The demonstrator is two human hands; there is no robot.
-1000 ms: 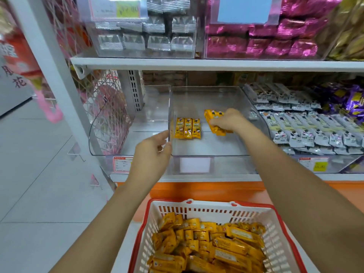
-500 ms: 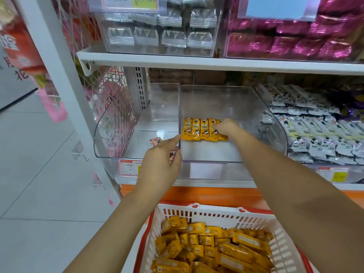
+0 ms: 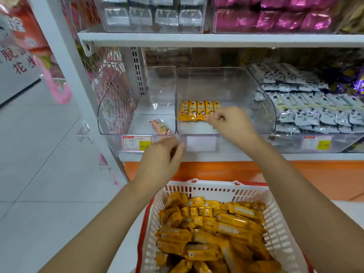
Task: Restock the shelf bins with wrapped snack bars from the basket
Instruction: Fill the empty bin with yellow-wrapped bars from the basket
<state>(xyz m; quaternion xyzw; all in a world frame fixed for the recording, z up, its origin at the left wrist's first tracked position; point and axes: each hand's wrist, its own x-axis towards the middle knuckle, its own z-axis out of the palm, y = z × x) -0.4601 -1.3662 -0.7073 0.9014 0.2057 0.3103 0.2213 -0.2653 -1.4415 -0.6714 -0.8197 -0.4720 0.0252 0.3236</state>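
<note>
Head view: a row of yellow snack bars (image 3: 198,110) lies side by side against the left wall of the middle clear bin (image 3: 226,83) on the lower shelf (image 3: 197,157). At the row's right end the right hand (image 3: 232,127) hovers, its fingers (image 3: 213,117) loosely curled and empty, just beside the last bar. By the shelf's front edge the left hand (image 3: 161,156) hangs, its fingers loosely curled, holding nothing. Below, the basket (image 3: 216,187) is heaped with more.
</note>
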